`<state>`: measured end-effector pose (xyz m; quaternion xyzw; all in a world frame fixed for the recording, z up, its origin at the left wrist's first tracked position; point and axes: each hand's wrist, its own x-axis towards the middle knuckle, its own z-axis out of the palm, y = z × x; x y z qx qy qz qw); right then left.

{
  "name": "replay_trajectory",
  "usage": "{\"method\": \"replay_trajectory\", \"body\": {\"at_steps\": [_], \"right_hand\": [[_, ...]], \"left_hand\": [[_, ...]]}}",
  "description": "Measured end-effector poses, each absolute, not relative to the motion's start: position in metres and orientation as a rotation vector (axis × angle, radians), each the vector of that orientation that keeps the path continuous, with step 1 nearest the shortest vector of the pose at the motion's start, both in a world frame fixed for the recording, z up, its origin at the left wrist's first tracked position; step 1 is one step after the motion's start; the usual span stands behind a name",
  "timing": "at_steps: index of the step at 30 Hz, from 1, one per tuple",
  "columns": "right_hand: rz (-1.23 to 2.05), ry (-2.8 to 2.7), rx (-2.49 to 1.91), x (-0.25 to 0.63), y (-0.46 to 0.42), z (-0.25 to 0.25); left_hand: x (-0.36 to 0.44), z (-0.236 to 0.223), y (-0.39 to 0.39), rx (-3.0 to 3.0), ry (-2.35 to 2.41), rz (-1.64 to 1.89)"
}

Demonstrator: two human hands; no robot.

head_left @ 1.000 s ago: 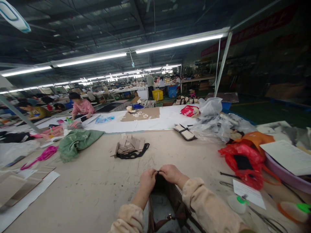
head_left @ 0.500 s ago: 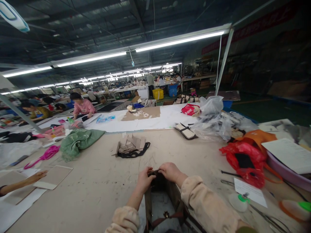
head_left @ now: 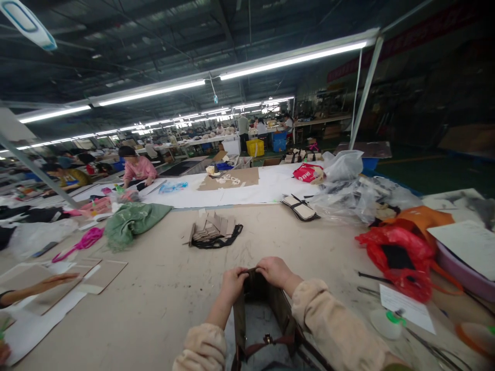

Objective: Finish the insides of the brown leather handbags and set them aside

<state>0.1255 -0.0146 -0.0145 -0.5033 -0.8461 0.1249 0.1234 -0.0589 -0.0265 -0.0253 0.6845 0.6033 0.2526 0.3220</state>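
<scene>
1. Our left hand (head_left: 233, 284) and right hand (head_left: 275, 272) meet at the far rim of the brown bag (head_left: 240, 324); the fingers of both pinch that edge, close beside each other.
2. The bag is directly below and on our side of the fingers, over the counter (head_left: 166, 309), its mouth open towards us.
3. As for progress, we judge the body already formed: the walls stand up, and a brown strap (head_left: 280, 340) with a metal clasp (head_left: 267, 338) crosses nearer us than the fingers. The rim edge appears to be the part being handled; whether it is finished, and what else remains, we cannot tell.
4. Beyond the fingers, slightly left, we see a pile of beige pieces (head_left: 213, 226) with a black band; beyond and to the right, a tied bundle (head_left: 299, 207).
5. For writing, far beyond the fingers a red packet (head_left: 305, 173) carries white characters we cannot read reliably. The white paper (head_left: 406, 308) right of the fingers shows nothing legible. We make out no label on the bag.
</scene>
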Motion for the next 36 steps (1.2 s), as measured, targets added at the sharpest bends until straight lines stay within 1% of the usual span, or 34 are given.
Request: {"method": "replay_trajectory", "body": {"at_steps": [3,11,19,26,36], "right_hand": [[0.373,-2.468,-1.472,0.1247,-0.0148,-0.0149],[0.358,-2.464,-1.47,0.1235,-0.0153,-0.0172],[0.342,-2.462,-1.503,0.1234,-0.016,-0.0152],[0.341,-2.497,-1.511,0.1188,-0.0172,-0.0129],[0.343,-2.489,-1.534,0.1193,-0.0172,-0.0114]], "left_hand": [[-0.0611,-0.0258,-0.0251,1.819,1.582,0.612],[-0.0586,-0.0258,-0.0267,1.883,1.632,0.615],[-0.0609,-0.0271,-0.0272,1.907,1.572,0.652],[-0.0611,-0.0301,-0.0213,2.019,1.793,0.412],[-0.0594,-0.0304,-0.0249,2.052,1.728,0.435]]}}
